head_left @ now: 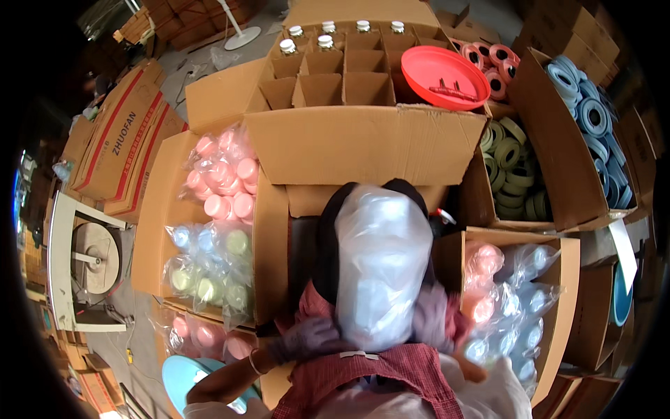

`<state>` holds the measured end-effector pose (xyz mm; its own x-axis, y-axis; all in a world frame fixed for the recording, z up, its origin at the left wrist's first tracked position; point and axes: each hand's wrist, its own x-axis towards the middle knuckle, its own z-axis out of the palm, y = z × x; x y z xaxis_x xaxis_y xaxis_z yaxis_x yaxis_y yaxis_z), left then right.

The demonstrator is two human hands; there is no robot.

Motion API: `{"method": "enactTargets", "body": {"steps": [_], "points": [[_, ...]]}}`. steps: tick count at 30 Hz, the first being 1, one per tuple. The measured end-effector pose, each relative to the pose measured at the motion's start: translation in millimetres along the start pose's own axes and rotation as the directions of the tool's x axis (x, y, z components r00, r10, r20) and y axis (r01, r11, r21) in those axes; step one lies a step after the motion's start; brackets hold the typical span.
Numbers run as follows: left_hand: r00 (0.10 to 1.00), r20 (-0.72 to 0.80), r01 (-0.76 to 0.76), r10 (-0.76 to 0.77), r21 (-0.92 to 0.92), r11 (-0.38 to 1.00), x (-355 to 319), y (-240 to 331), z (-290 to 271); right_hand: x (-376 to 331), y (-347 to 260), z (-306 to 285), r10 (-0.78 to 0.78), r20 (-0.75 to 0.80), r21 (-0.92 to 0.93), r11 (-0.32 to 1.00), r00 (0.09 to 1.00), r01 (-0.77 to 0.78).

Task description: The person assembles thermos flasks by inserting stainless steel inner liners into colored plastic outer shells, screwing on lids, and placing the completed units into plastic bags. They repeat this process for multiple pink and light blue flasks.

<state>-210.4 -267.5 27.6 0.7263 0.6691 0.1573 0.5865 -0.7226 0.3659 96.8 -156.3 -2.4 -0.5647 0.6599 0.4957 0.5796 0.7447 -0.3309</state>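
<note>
A tall clear plastic bag (pixel 384 258) with pale blue contents, their kind blurred by the film, rests on my lap between my dark-clad knees. My left hand (pixel 310 339), in a grey-purple glove, is closed at the bag's lower left corner, its fingertips partly hidden. On the other side, my gloved right hand (pixel 431 318) is beside the lower right of the bag. Motion smears its fingers, so their pose is unclear.
Ahead stands a divided carton (pixel 363 140) with several white-capped bottles and a red basin (pixel 447 73). Bagged pink, blue and green cups fill a left carton (pixel 150 230) and a right carton (pixel 569 293). Green rings (pixel 508 153) and blue rings (pixel 594 117) lie farther right.
</note>
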Motion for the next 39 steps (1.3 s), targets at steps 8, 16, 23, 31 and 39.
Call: {"method": "enactTargets", "body": {"steps": [8,16,23,31,39], "points": [[0.579,-0.164,0.663,-0.798,-0.476,0.579,95.4,5.4,-130.4,-62.1,6.5,-15.1,-0.313,0.246,0.228,0.939,0.917,0.259],[0.474,0.525,0.419,-0.707,-0.84,-0.344,-48.6,-36.9,-116.8,18.9,-28.1,-9.4,-0.154,0.3,0.741,0.658,0.941,-0.129],[0.162,-0.116,0.802,-0.98,-0.563,0.2,-131.0,-25.4,-92.1,234.3,-92.1,57.4,-0.442,0.194,0.793,0.596,0.876,0.125],[-0.472,-0.564,0.721,-0.678,-0.689,0.072,-271.9,-227.2,-47.7,269.9,-64.2,106.3,-0.512,0.304,0.331,0.847,0.803,0.415],[-0.441,-0.319,0.894,-0.839,-0.243,-0.377,-333.1,-354.9,-7.6,270.1,-67.0,120.3,-0.52,0.319,0.247,0.853,0.793,0.459]]}}
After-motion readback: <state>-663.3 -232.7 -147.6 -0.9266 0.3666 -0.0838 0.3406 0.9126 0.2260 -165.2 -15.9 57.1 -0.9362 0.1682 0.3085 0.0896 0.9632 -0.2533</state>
